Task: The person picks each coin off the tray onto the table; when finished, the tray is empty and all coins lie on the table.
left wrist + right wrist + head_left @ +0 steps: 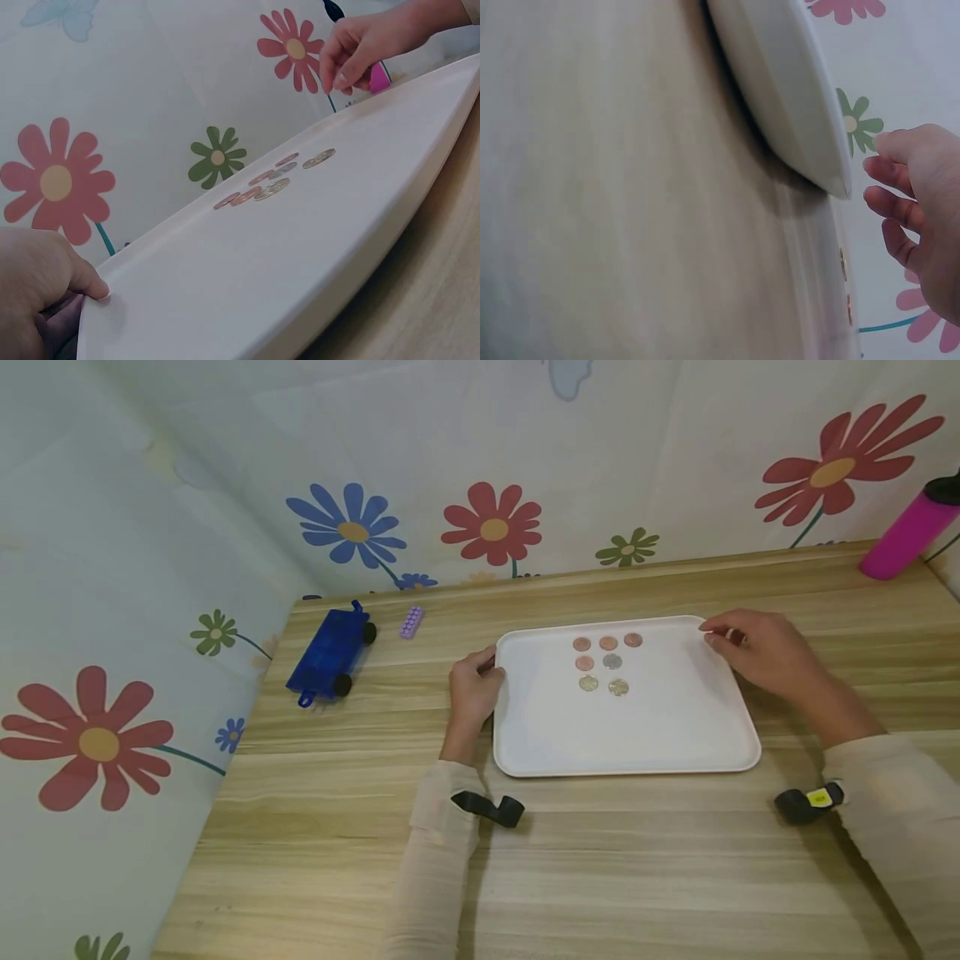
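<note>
A white tray point(675, 735) lies on the wooden table with several copper, silver and gold-coloured coins point(612, 662) in rows on it. My left hand point(474, 693) grips the tray's left edge; in the left wrist view its thumb rests on the rim, and the other fingers are partly hidden. Beside the tray's far right corner is my right hand point(780, 660), fingers loosely bent. The right wrist view shows a gap between this hand point(930, 202) and the tray point(780, 90), and nothing is held.
A blue wheeled toy point(326, 656) and a small purple brick point(412, 622) are at the back left. A pink bottle point(909, 531) stands back right. Two small discs point(849, 309) show near the table's edge in the right wrist view. Flowered fabric hangs behind.
</note>
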Motion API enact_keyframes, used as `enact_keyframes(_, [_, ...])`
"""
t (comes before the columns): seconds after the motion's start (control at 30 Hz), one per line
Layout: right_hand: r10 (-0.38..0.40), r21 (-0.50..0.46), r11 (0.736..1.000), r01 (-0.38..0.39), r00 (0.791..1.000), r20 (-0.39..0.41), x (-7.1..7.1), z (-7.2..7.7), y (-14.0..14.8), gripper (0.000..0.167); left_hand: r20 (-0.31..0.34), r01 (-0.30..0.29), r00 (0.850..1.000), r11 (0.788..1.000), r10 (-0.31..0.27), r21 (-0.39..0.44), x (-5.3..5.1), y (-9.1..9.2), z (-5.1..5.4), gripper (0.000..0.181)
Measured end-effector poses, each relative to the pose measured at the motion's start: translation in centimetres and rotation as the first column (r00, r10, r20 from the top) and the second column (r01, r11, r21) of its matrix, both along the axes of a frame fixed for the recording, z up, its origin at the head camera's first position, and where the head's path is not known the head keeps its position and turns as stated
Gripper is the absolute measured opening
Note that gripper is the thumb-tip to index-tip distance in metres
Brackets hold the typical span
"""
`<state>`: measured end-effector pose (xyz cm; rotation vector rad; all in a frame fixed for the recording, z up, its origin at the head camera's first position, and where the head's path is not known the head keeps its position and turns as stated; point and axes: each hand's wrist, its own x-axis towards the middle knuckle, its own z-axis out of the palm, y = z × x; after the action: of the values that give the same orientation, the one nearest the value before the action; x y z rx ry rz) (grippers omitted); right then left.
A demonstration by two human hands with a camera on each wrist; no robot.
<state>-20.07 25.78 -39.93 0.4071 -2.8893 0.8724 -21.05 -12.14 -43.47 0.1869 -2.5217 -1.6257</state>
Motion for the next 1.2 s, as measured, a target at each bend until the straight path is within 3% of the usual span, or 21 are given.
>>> enact_keyframes(0.27, [0.053,0.044,0.998,-0.053,0.999,-0.004,-0.5,-0.2,-1.3,0.023,-0.001,-0.001,1.0,1.0,0.001,0.001,0.1,0.0,0.0,0.04])
enact_keyframes(0.43, [0.071,0.046,0.996,-0.072,0.997,0.04,-0.9,-0.3,-2.6,0.025,-0.002,0.004,1.0,1.0,-0.004,0.002,0.0,0.0,0.0,0.04])
enact_keyframes(0.77, [0.123,-0.034,0.992,-0.12,0.988,0.094,-2.1,-1.1,-5.0,0.028,0.001,0.002,1.0,1.0,-0.002,-0.001,-0.1,-0.1,-0.3,0.041])
enact_keyframes(0.97, [0.12,-0.06,0.992,-0.113,0.984,0.131,-2.9,-1.6,-5.8,0.037,0.0,0.003,1.0,1.0,-0.003,0.005,-0.1,-0.1,-0.3,0.041])
enact_keyframes(1.2, [0.1,-0.026,0.995,-0.098,0.99,0.103,-3.1,-1.6,-6.4,0.034,-0.006,0.0,1.0,1.0,0.0,-0.004,-0.1,-0.1,-0.4,0.041])
